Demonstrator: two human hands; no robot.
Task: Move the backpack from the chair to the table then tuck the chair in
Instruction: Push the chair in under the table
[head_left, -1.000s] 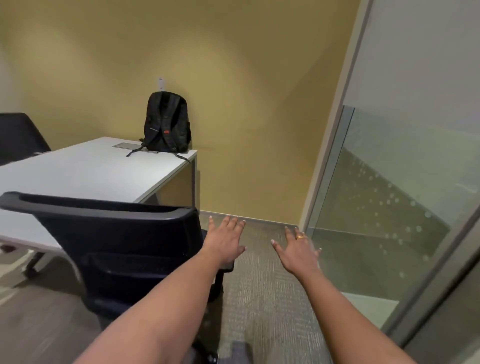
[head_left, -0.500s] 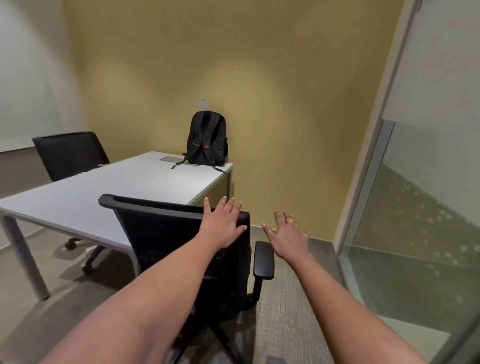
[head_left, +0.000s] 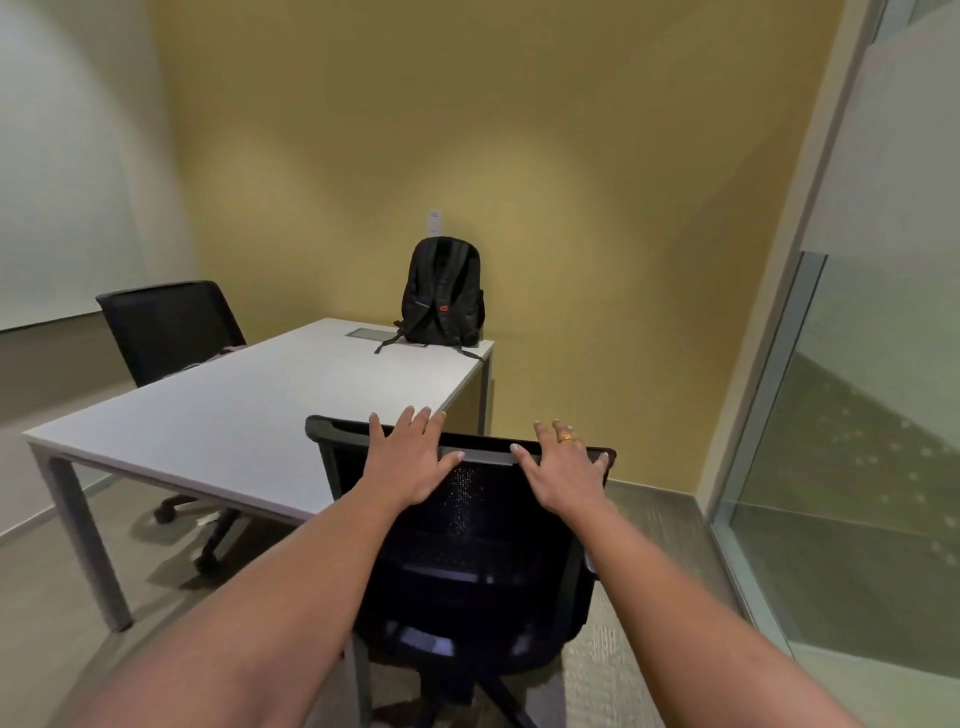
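Note:
The black backpack (head_left: 444, 293) stands upright on the far right corner of the white table (head_left: 249, 421), against the yellow wall. A black mesh office chair (head_left: 467, 545) stands in front of me at the table's near right side, its back towards me. My left hand (head_left: 410, 457) lies flat on the upper left of the backrest, fingers spread over the top edge. My right hand (head_left: 563, 467) rests on the top right corner of the backrest, fingers apart, a gold ring on one finger. Neither hand holds anything.
A second black chair (head_left: 166, 327) sits at the far left side of the table. A glass partition (head_left: 841, 441) runs along the right. Bare floor lies between the near chair and the glass.
My view has swung left and both hands have come onto the chair's backrest; the right hand was in the air beside it before. The chair now stands squarely before me.

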